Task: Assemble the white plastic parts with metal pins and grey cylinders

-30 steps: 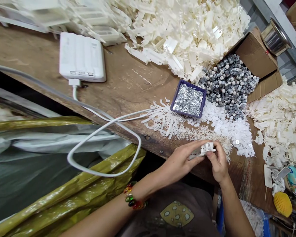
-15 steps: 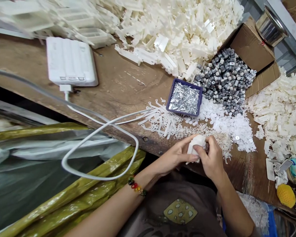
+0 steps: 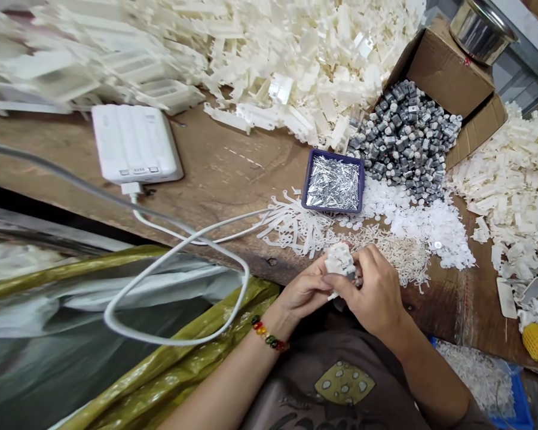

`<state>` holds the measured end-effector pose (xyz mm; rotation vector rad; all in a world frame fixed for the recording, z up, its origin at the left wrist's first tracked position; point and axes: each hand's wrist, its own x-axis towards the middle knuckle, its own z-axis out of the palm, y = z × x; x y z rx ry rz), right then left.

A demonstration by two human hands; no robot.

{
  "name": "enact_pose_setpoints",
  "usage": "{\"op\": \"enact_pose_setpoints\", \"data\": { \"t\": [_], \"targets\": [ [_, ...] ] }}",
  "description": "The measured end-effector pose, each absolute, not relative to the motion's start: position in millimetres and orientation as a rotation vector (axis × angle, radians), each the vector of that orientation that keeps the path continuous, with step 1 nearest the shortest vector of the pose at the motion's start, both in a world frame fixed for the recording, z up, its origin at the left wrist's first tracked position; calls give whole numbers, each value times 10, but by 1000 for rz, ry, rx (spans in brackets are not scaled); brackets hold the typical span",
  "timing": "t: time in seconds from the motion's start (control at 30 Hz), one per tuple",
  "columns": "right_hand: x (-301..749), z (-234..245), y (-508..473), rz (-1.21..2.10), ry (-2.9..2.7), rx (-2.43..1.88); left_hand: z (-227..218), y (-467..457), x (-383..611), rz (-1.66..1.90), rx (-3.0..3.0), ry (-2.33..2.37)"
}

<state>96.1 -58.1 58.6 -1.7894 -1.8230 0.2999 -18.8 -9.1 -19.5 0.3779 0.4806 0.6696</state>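
Observation:
My left hand (image 3: 305, 292) and my right hand (image 3: 372, 292) meet just off the front edge of the wooden bench. Between their fingers is a small white plastic part (image 3: 339, 260), partly hidden by my right fingers. Just beyond my hands lies a scatter of white plastic runner strips (image 3: 388, 251). Farther on, a purple tray (image 3: 333, 184) holds silvery metal pins. White plastic discs (image 3: 424, 224) spread to its right, and grey-and-white cylindrical parts (image 3: 403, 134) fill an open cardboard box (image 3: 443, 68).
Heaps of cream plastic pieces (image 3: 296, 60) cover the bench's far side and right. A white power bank (image 3: 134, 143) with a white cable (image 3: 174, 304) sits left. Olive plastic sacking (image 3: 161, 364) lies below the bench edge. A steel bowl (image 3: 482, 30) stands behind the box.
The white part has turned in my fingers, and my right hand now covers more of it. My hands sit closer together. The whole view has shifted slightly as my head moved.

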Motion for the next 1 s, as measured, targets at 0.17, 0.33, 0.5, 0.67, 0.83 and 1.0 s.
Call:
{"op": "enact_pose_setpoints", "data": {
  "t": [0.17,0.33,0.5,0.67,0.83,1.0],
  "targets": [
    [1030,729,-534,509,-1800,-1706,-247,-93,-210,616,396,295],
    [1006,716,-514,526,-1814,-1671,-267,-91,-232,610,361,237],
    [984,631,-525,483,-1769,-1627,-240,-80,-252,592,362,229],
    [987,608,-525,509,-1701,-1610,-266,-80,-262,563,380,217],
    [983,593,-539,577,-1597,-1644,-236,-87,-280,536,418,228],
    [993,543,-572,603,-1516,-1671,-164,-89,-285,544,443,285]
  ]
}}
